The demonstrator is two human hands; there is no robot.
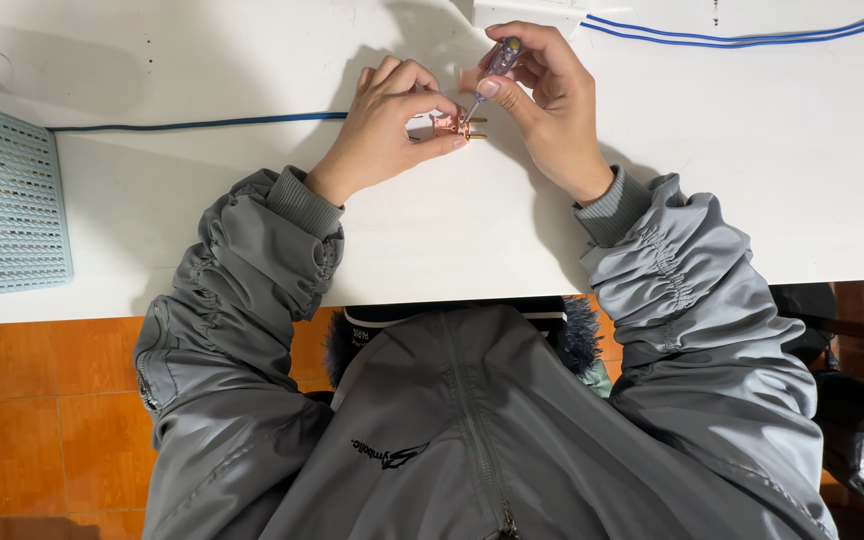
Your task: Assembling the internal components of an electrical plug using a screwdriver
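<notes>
My left hand (384, 128) pinches a small pink plug part (447, 125) with brass prongs against the white table (252, 230). My right hand (544, 95) grips a small screwdriver (497, 65) with a clear purple handle. Its tip points down into the plug part. Both hands meet near the table's far middle. Grey jacket sleeves cover both arms.
A light blue perforated basket (2, 200) sits at the table's left edge. A dark blue cable (202, 124) runs from it toward my left hand. Two blue wires (742, 38) cross the far right. Orange floor tiles (42, 420) lie below the table's near edge.
</notes>
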